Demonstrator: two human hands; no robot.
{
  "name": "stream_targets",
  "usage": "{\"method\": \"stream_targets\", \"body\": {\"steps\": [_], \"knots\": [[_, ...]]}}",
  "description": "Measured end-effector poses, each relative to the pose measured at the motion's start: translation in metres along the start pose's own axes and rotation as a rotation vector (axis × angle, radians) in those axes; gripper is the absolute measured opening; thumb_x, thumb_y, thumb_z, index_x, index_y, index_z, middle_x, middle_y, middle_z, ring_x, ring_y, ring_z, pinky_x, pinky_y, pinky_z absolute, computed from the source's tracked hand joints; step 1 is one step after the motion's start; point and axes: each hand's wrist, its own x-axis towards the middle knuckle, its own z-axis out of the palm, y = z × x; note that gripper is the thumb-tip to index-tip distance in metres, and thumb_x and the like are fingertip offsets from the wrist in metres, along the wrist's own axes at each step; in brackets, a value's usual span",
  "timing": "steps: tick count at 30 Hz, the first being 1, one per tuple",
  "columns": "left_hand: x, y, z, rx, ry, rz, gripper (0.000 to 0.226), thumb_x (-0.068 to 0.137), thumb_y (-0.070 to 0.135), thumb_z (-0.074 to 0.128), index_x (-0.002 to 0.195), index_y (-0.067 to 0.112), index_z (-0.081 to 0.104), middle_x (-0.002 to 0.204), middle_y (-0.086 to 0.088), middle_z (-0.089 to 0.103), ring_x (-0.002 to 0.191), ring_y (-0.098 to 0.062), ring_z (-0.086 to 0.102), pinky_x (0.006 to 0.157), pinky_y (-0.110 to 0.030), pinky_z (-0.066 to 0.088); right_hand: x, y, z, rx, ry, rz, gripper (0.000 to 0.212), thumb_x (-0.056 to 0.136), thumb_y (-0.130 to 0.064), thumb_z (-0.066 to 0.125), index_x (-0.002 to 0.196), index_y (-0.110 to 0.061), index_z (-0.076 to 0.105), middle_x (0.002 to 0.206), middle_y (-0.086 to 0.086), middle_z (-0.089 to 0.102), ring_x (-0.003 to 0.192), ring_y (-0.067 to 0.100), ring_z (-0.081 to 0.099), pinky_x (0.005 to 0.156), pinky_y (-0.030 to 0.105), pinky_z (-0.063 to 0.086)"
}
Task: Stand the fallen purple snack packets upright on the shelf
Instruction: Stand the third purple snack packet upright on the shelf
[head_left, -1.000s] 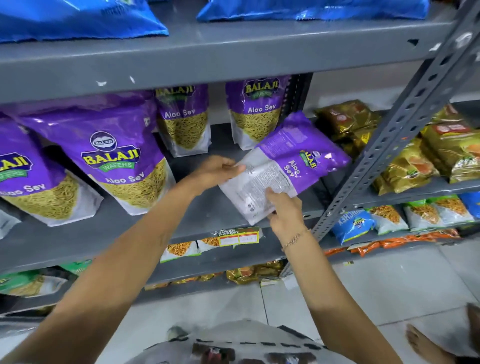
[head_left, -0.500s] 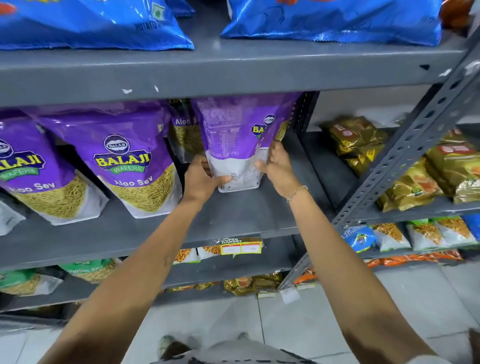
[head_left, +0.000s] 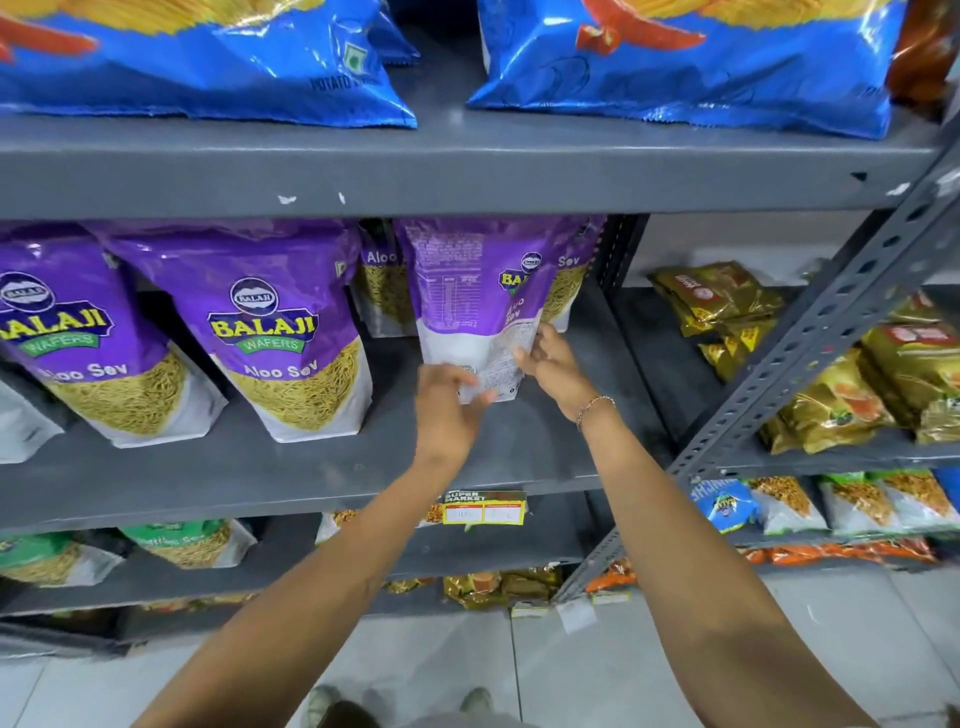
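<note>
Grey metal shelving (head_left: 467, 171) fills our view, with blue chip bags (head_left: 208, 57) on the top tier and purple Aloo Sev packets (head_left: 280, 332) standing at nine o'clock on the middle tier. We reach both bare arms up to one purple packet (head_left: 467, 291) near the centre. It stands upright, its long axis vertical, white base on the shelf board, back panel with printed text turned toward us. Our left hand (head_left: 449, 405) sits at the packet's lower left corner, fingers loosely spread and touching the white base rather than clamping it. Our right hand (head_left: 550, 364), a bracelet (head_left: 595, 405) at the wrist, rests open against the lower right edge at three o'clock. Gold packets (head_left: 727, 306) lie on the neighbouring shelf.
</note>
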Motion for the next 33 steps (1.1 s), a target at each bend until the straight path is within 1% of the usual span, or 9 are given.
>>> {"method": "stream_targets", "body": {"steps": [2, 6, 10, 13, 16, 21, 25, 28, 33], "knots": [[-0.008, -0.001, 0.010, 0.040, -0.115, -0.004, 0.041, 0.075, 0.009, 0.075, 0.113, 0.003, 0.059, 0.119, -0.012, 0.044, 0.112, -0.024, 0.052, 0.085, -0.002, 0.029, -0.011, -0.005, 0.001, 0.051, 0.025, 0.005, 0.041, 0.079, 0.015, 0.050, 0.112, -0.009, 0.052, 0.109, 0.007, 0.061, 0.089, 0.010, 0.060, 0.068, 0.017, 0.050], [-0.013, -0.008, 0.013, 0.020, -0.093, -0.027, 0.074, 0.067, 0.014, 0.082, 0.126, 0.000, 0.039, 0.127, -0.014, 0.032, 0.113, -0.016, 0.036, 0.089, -0.009, 0.027, -0.036, 0.005, 0.003, 0.087, 0.228, -0.010, 0.034, 0.064, 0.006, 0.044, 0.084, -0.015, 0.061, 0.084, 0.001, 0.069, 0.064, -0.001, 0.063, 0.052, 0.011, 0.045], [0.000, 0.000, 0.017, -0.013, -0.015, -0.090, 0.085, 0.060, 0.020, 0.087, 0.121, -0.008, 0.035, 0.123, -0.021, 0.032, 0.119, -0.027, 0.036, 0.100, -0.031, 0.037, -0.042, 0.018, 0.008, 0.010, 0.168, 0.011, 0.048, 0.077, 0.015, 0.031, 0.106, -0.010, 0.060, 0.088, 0.012, 0.072, 0.059, 0.003, 0.064, 0.055, 0.012, 0.046], [0.012, 0.001, 0.016, -0.122, 0.034, -0.152, 0.083, 0.064, 0.022, 0.085, 0.124, -0.005, 0.034, 0.125, -0.020, 0.035, 0.117, -0.025, 0.041, 0.092, -0.018, 0.035, -0.038, 0.021, 0.007, -0.026, 0.214, 0.044, 0.049, 0.081, 0.011, 0.029, 0.109, -0.017, 0.057, 0.094, 0.010, 0.072, 0.062, 0.003, 0.064, 0.055, 0.011, 0.045], [0.021, -0.011, 0.005, -0.120, -0.028, -0.163, 0.075, 0.067, 0.027, 0.083, 0.121, 0.001, 0.037, 0.121, -0.016, 0.051, 0.106, -0.024, 0.052, 0.075, -0.016, 0.034, -0.034, 0.023, 0.000, -0.060, 0.237, 0.075, 0.045, 0.083, 0.007, 0.030, 0.109, -0.018, 0.057, 0.101, 0.011, 0.073, 0.070, 0.009, 0.063, 0.059, 0.015, 0.046], [0.044, -0.024, -0.029, -0.110, -0.286, -0.082, 0.070, 0.061, 0.034, 0.080, 0.120, 0.018, 0.046, 0.116, -0.003, 0.059, 0.107, -0.020, 0.055, 0.093, -0.031, 0.043, -0.020, 0.015, -0.007, -0.067, 0.137, 0.067, 0.038, 0.085, 0.003, 0.051, 0.120, -0.012, 0.052, 0.122, 0.015, 0.062, 0.087, 0.011, 0.058, 0.064, 0.016, 0.047], [0.062, -0.031, -0.043, -0.011, -0.301, -0.004, 0.062, 0.071, 0.022, 0.079, 0.126, 0.019, 0.051, 0.129, -0.008, 0.054, 0.118, -0.021, 0.049, 0.104, -0.033, 0.036, -0.001, 0.009, -0.009, -0.140, 0.003, 0.006, 0.073, 0.076, -0.016, 0.075, 0.136, -0.017, 0.034, 0.137, 0.004, 0.043, 0.122, 0.014, 0.043, 0.095, 0.024, 0.040], [0.071, -0.037, -0.045, -0.040, -0.294, -0.048, 0.058, 0.073, 0.014, 0.076, 0.125, 0.011, 0.050, 0.118, -0.013, 0.064, 0.111, -0.028, 0.059, 0.101, -0.044, 0.044, 0.010, 0.007, -0.012, -0.229, -0.101, 0.021, 0.093, 0.062, -0.037, 0.083, 0.137, -0.027, 0.028, 0.138, -0.010, 0.041, 0.128, 0.007, 0.035, 0.104, 0.032, 0.035], [0.074, -0.038, -0.046, -0.122, -0.454, -0.100, 0.079, 0.058, 0.007, 0.086, 0.123, 0.019, 0.042, 0.112, -0.004, 0.064, 0.112, -0.026, 0.059, 0.092, -0.034, 0.050, 0.018, 0.010, -0.006, -0.176, -0.098, 0.018, 0.092, 0.058, -0.024, 0.087, 0.132, -0.021, 0.032, 0.138, -0.001, 0.047, 0.128, 0.015, 0.043, 0.110, 0.043, 0.036]]}}
